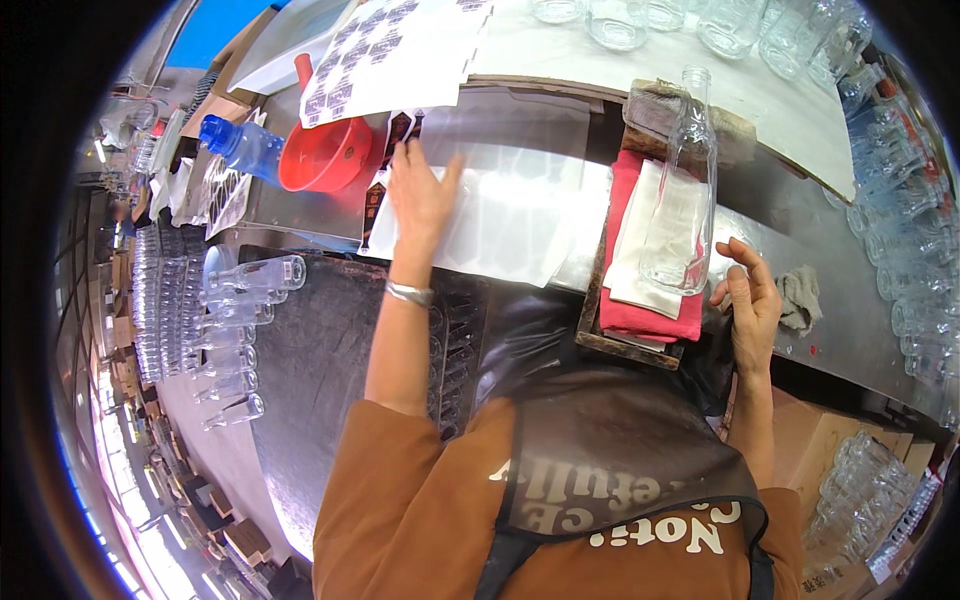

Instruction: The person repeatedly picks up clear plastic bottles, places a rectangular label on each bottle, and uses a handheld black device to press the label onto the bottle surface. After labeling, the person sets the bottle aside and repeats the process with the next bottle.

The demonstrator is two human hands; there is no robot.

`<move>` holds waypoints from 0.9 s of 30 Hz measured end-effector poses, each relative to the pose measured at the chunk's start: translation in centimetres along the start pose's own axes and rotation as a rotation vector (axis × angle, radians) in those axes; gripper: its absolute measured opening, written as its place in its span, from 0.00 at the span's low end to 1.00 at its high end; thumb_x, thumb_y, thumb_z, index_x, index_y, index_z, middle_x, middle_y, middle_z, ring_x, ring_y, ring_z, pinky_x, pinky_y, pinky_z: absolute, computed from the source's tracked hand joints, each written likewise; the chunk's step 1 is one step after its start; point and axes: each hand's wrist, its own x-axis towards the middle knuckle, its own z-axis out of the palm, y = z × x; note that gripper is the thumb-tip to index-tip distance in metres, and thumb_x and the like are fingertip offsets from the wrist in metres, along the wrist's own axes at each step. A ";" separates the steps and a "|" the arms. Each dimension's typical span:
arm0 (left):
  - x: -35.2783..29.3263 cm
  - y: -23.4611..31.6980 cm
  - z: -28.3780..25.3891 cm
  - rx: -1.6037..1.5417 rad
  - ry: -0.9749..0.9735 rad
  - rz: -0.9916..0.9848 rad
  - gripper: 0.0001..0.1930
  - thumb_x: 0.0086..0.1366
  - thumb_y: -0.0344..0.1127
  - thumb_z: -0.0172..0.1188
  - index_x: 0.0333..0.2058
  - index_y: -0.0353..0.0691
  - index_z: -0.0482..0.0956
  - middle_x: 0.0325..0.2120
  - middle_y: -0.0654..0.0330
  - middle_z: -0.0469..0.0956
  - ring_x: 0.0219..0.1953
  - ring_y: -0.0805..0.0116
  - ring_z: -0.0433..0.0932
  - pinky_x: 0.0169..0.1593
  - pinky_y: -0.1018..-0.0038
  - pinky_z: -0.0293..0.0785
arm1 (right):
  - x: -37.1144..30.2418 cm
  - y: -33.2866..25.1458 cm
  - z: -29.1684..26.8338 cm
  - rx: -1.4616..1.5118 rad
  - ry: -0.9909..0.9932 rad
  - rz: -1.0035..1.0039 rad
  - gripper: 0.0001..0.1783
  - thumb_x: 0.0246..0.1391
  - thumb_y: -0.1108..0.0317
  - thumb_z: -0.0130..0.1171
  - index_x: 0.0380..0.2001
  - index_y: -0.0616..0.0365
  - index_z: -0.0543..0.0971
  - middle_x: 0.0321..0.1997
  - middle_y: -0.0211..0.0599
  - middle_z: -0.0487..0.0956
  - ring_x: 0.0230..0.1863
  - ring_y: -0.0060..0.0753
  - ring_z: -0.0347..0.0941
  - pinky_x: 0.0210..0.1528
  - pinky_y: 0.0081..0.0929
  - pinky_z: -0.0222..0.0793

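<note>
My left hand is over the left end of a translucent sheet, fingers stretched out and thumb apart. Its fingertips are beside dark printed decals along the sheet's left edge; whether they touch one I cannot tell. A clear glass bottle lies on a folded white cloth, its neck pointing away from me. Under that cloth is a red cloth in a wooden tray. Just right of the bottle's base, my right hand has loosely curled fingers, apart and holding nothing.
A red plastic bowl and a blue bottle stand at the left. Printed sheets overlap the far board. Several glass bottles line the back, right and left. A crumpled grey cloth lies right of my right hand.
</note>
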 end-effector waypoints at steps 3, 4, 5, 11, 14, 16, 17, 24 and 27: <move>0.6 -0.3 -0.8 0.107 -0.355 -0.084 0.39 0.64 0.54 0.60 0.61 0.23 0.66 0.61 0.33 0.66 0.61 0.41 0.68 0.62 0.52 0.63 | 0.5 0.0 0.7 0.005 -0.014 -0.037 0.18 0.67 0.68 0.54 0.57 0.65 0.74 0.52 0.35 0.81 0.30 0.15 0.71 0.33 0.16 0.69; -0.3 -0.1 -0.1 0.103 -0.303 -0.005 0.39 0.64 0.53 0.61 0.61 0.24 0.66 0.61 0.34 0.66 0.58 0.41 0.71 0.60 0.52 0.64 | 0.5 0.0 0.9 -0.019 -0.024 -0.054 0.18 0.67 0.68 0.54 0.57 0.65 0.75 0.51 0.35 0.81 0.29 0.15 0.71 0.33 0.16 0.69; -1.6 0.3 -0.1 0.098 -0.238 0.079 0.39 0.64 0.54 0.61 0.60 0.24 0.67 0.60 0.33 0.67 0.56 0.39 0.72 0.58 0.52 0.66 | 0.6 0.0 1.0 -0.042 -0.035 -0.072 0.18 0.67 0.69 0.54 0.56 0.65 0.75 0.50 0.34 0.81 0.29 0.15 0.71 0.33 0.16 0.69; -10.5 4.2 -6.6 -0.117 -0.378 0.320 0.40 0.59 0.46 0.70 0.63 0.26 0.64 0.62 0.34 0.65 0.60 0.38 0.70 0.63 0.56 0.66 | -0.2 1.1 -1.4 -0.098 0.062 -0.014 0.16 0.67 0.70 0.54 0.54 0.65 0.77 0.48 0.35 0.82 0.29 0.15 0.70 0.33 0.16 0.68; -10.9 2.5 -7.5 -0.161 -0.393 0.413 0.45 0.52 0.41 0.74 0.66 0.32 0.61 0.68 0.41 0.59 0.68 0.43 0.61 0.69 0.49 0.56 | 0.2 0.9 -1.3 -0.096 0.067 0.014 0.16 0.67 0.68 0.54 0.53 0.65 0.77 0.47 0.36 0.83 0.29 0.15 0.70 0.33 0.16 0.68; -9.8 0.3 -6.6 -0.082 -0.333 0.481 0.47 0.51 0.40 0.74 0.67 0.36 0.59 0.71 0.47 0.54 0.73 0.49 0.54 0.71 0.43 0.49 | 0.5 0.1 -1.0 -0.107 0.051 -0.009 0.15 0.67 0.67 0.55 0.52 0.65 0.78 0.46 0.36 0.83 0.29 0.15 0.71 0.33 0.16 0.68; -9.6 -0.6 -6.0 -0.079 -0.345 0.426 0.47 0.51 0.39 0.74 0.67 0.36 0.60 0.71 0.49 0.55 0.73 0.51 0.54 0.72 0.47 0.47 | 0.5 0.1 -0.8 -0.112 0.035 -0.032 0.15 0.67 0.67 0.55 0.52 0.65 0.78 0.46 0.36 0.83 0.29 0.15 0.71 0.33 0.16 0.69; -11.2 -4.3 -6.5 -0.225 -0.121 0.482 0.10 0.62 0.27 0.65 0.43 0.40 0.84 0.47 0.56 0.83 0.51 0.61 0.81 0.61 0.62 0.71 | -0.7 0.9 -2.2 -0.107 0.048 -0.003 0.14 0.67 0.68 0.55 0.51 0.66 0.78 0.41 0.37 0.84 0.28 0.16 0.71 0.32 0.16 0.69; -11.1 -1.4 -7.3 -0.770 -0.183 -0.026 0.06 0.68 0.29 0.61 0.40 0.35 0.84 0.43 0.57 0.85 0.44 0.69 0.82 0.55 0.69 0.75 | -1.0 1.0 -2.6 -0.053 0.067 0.039 0.16 0.65 0.68 0.57 0.53 0.65 0.77 0.43 0.37 0.84 0.27 0.15 0.71 0.31 0.17 0.69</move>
